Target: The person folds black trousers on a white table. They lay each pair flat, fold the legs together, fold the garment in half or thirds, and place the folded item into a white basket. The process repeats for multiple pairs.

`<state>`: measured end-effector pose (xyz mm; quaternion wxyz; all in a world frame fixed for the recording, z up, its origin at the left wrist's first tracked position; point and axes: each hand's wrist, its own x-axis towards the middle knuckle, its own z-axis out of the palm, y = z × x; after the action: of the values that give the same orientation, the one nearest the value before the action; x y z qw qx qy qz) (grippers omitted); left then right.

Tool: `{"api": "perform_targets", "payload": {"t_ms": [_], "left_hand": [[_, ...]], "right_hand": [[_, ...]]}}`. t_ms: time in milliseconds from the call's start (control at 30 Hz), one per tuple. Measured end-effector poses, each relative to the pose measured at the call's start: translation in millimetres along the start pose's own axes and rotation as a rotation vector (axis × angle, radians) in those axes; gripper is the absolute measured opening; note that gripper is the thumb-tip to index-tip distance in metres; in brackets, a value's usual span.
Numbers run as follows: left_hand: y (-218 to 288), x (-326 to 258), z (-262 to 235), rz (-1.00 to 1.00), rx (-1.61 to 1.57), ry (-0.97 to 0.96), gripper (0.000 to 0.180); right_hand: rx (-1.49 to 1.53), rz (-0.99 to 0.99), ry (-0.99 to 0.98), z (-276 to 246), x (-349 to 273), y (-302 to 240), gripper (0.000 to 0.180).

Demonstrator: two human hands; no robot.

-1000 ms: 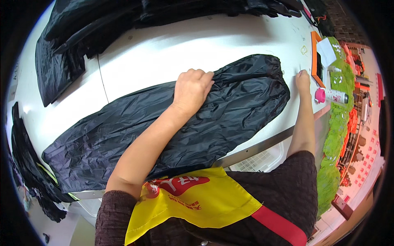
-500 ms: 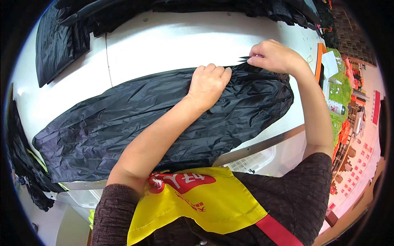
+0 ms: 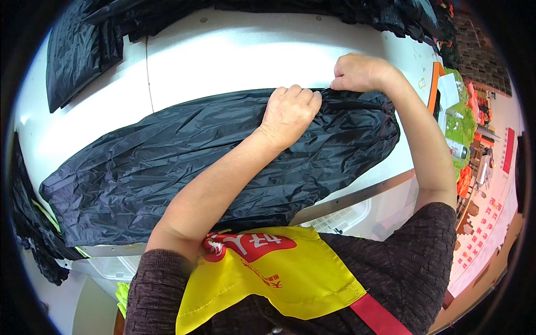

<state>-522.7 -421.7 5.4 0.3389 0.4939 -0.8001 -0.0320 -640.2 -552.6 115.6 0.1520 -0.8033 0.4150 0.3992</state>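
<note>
A long sheet of thin, crinkled black fabric [image 3: 184,162] lies across the white table, its gathered end to the right. My left hand [image 3: 291,114] is closed over the fabric's far edge, fingers curled round it. Just to the right, my right hand [image 3: 360,72] is a closed fist beside that same edge. It holds a small pair of thread snips, whose pointed blades showed half a second ago; now the hand and fabric hide nearly all of them.
Folded black fabric [image 3: 84,61] lies at the far left, and more is heaped along the table's [image 3: 223,53] far side. Right of the table are green plastic bags [image 3: 460,120] and an orange-edged board [image 3: 435,89]. A white basket [image 3: 349,218] sits below the near edge.
My right hand has moved slightly left and down to the fabric's edge, and the snips' blades have gone out of sight. My left hand stays on the fabric.
</note>
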Motion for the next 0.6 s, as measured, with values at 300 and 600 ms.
{"api": "perform_targets", "payload": {"t_ms": [300, 600], "left_hand": [[1, 1, -1, 0.028, 0.012, -0.002, 0.016], [-24, 54, -1, -0.506, -0.524, -0.541, 0.028]], "right_hand": [[0.301, -0.046, 0.225, 14, -10, 33, 0.035], [0.642, 0.034, 0.438, 63, -8, 50, 0.042]]}}
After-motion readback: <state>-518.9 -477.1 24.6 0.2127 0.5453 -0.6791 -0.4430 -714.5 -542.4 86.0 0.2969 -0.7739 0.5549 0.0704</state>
